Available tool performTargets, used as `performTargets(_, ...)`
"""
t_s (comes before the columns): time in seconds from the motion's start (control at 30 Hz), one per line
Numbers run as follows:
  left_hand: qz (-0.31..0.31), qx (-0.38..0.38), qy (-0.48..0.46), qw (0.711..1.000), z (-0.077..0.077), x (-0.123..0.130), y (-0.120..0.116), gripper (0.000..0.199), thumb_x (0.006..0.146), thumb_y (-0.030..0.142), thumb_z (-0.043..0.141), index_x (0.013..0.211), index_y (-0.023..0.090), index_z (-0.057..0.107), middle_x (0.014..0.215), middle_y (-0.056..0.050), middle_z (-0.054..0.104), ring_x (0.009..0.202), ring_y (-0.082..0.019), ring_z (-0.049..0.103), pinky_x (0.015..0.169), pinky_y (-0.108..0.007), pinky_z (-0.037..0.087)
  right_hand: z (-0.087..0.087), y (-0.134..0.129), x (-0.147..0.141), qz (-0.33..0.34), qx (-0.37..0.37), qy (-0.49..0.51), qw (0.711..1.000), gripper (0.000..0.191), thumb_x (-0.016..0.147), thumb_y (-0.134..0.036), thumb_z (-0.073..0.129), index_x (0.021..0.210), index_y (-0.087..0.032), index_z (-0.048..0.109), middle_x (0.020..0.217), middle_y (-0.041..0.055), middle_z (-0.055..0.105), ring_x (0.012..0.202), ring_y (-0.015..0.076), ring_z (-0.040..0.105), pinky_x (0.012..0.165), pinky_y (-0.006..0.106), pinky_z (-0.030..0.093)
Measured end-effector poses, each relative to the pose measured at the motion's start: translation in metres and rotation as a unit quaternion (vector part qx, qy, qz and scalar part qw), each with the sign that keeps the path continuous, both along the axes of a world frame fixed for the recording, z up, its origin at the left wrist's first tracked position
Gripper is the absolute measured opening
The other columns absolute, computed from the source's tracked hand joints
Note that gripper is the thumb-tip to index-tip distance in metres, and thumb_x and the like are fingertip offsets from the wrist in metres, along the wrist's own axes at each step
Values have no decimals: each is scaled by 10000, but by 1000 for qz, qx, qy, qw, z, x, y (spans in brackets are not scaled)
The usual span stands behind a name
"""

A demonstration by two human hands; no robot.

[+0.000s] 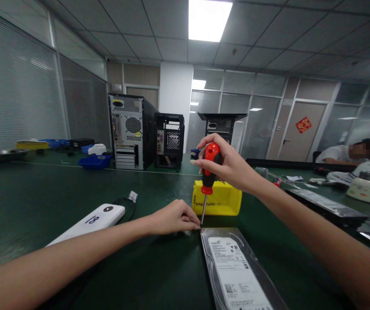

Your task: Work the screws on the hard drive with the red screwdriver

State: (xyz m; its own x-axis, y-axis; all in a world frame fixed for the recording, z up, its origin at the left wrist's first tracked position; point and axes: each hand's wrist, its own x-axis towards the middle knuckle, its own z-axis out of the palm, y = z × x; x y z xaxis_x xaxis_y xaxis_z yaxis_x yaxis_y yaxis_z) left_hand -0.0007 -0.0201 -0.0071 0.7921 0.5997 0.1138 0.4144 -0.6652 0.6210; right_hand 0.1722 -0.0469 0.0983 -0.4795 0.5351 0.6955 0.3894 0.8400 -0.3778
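Note:
My right hand (220, 161) is wrapped round the red and black handle of a screwdriver (211, 165), held upright with its shaft pointing down. The screwdriver's tip meets the far left corner of a silver hard drive (236, 267), which lies label up on the green table. At that same corner is my left hand (177, 217), its fingers pinched together near the tip; whatever is between them is hidden or too small to name. A yellow bin (226, 200) sits just behind the drive.
Computer cases (133, 129) stand at the back. A white device marked 18 (91, 221) and a blue tray (95, 162) are on the left. Another drive (328, 202), a lidded jar (365, 187) and a person leaning on the table (333, 153) are on the right.

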Motion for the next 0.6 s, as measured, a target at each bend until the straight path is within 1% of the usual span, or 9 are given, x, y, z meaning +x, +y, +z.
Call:
performTargets(0.23, 8, 2, 0, 1000, 3, 0, -3, 245, 762, 265, 556, 915, 121, 683, 738, -40, 656, 599, -104, 520, 541, -188, 368, 0, -1, -1, -4, 18, 8, 1000, 288, 751, -349, 592, 966, -212, 458, 942, 37, 515, 794, 161, 523, 668, 303, 445)
performTargets(0.4, 3, 3, -8, 1000, 4, 0, -5, 228, 765, 242, 553, 918, 134, 682, 806, -42, 670, 660, -114, 556, 574, -188, 387, 0, -3, -2, -10, 18, 1, 1000, 282, 758, -342, 588, 968, -213, 452, 944, 37, 509, 798, 160, 521, 669, 301, 445)
performTargets(0.6, -4, 21, -15, 1000, 2, -1, -4, 212, 767, 234, 553, 898, 137, 689, 806, -40, 673, 670, -114, 566, 587, -186, 394, 1, -7, -3, -10, 20, -1, 1000, 273, 758, -341, 587, 959, -210, 457, 937, 30, 494, 783, 153, 527, 667, 300, 448)
